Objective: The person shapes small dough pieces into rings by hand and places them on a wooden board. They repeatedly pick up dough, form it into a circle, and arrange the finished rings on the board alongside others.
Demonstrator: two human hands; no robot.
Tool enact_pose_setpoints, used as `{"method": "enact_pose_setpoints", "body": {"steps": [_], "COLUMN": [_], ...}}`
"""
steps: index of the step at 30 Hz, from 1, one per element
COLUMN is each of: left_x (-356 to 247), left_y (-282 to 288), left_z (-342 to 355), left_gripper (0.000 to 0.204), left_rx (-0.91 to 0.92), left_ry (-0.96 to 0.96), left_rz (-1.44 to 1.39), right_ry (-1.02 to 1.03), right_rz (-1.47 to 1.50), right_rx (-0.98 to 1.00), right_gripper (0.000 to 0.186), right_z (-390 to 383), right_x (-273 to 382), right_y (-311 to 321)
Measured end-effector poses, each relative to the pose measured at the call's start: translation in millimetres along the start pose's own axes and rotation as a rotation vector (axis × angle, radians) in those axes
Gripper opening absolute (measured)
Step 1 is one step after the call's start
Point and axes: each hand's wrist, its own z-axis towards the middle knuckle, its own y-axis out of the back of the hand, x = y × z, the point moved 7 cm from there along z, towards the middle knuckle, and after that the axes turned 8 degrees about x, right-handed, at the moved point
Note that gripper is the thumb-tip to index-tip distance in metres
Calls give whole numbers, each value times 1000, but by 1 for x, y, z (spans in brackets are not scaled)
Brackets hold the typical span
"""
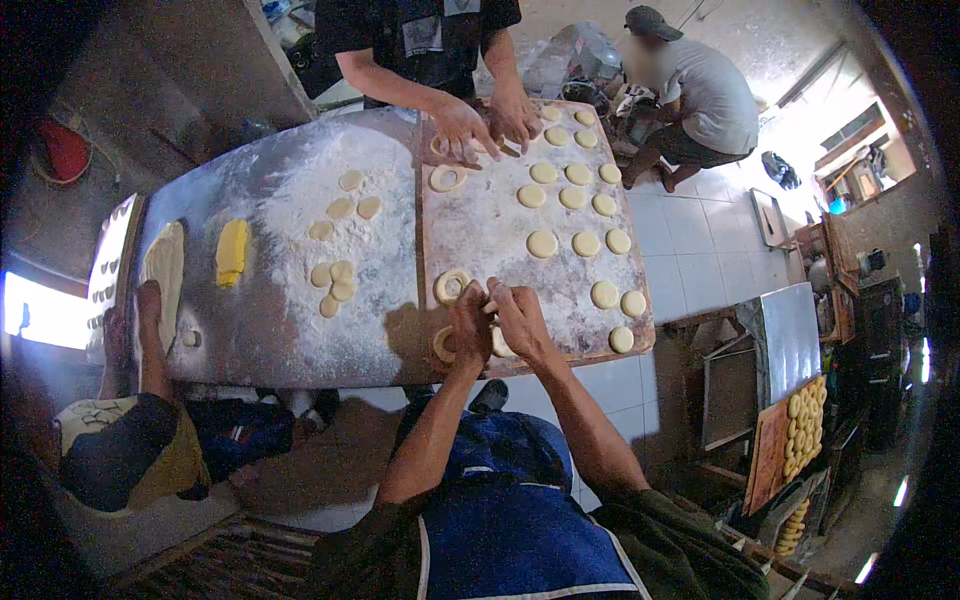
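My left hand (470,325) and my right hand (515,320) meet at the near edge of a floury wooden board (580,275), fingers closed around a small piece of pale dough (489,307) largely hidden by them. Just beside my left hand lies a dough ring (452,287), and another (442,345) shows partly behind it. Round flat dough discs (542,243) lie in rows to the right. On the steel table (200,360) to the left are several more discs (341,281) in loose flour.
Across the board a person's hands (460,125) work dough. At left another person's hand (150,295) touches a dough slab (163,260), near a yellow block (232,250). A crouching person (700,100) is at back right. Racked trays of dough rings (805,425) stand at lower right.
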Motion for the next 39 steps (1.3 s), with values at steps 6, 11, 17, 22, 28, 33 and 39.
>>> {"method": "enact_pose_setpoints", "body": {"steps": [6,11,17,22,28,33,39], "left_x": [-16,-15,-6,9,-12,-40,-20], "left_y": [-15,-23,-24,6,-5,10,33], "left_z": [-14,-17,-24,-1,46,-3,-29], "left_gripper": [37,37,38,35,23,33,38], "left_rx": [32,60,49,-40,2,-24,204], "left_ry": [-233,-166,-275,-274,-26,-365,-450], "left_rz": [255,140,298,559,1027,1574,1694], "right_ry": [-148,88,141,235,69,-10,270], "right_rz": [-116,105,-120,15,-282,-716,-1108], "right_rx": [9,-21,22,71,-28,-156,-424], "right_gripper": [72,71,62,40,48,67,48], "right_z": [-6,-14,-27,-18,7,-29,-51], "right_x": [-27,-5,6,8,6,-18,-40], "right_y": [11,25,28,29,46,74,132]}}
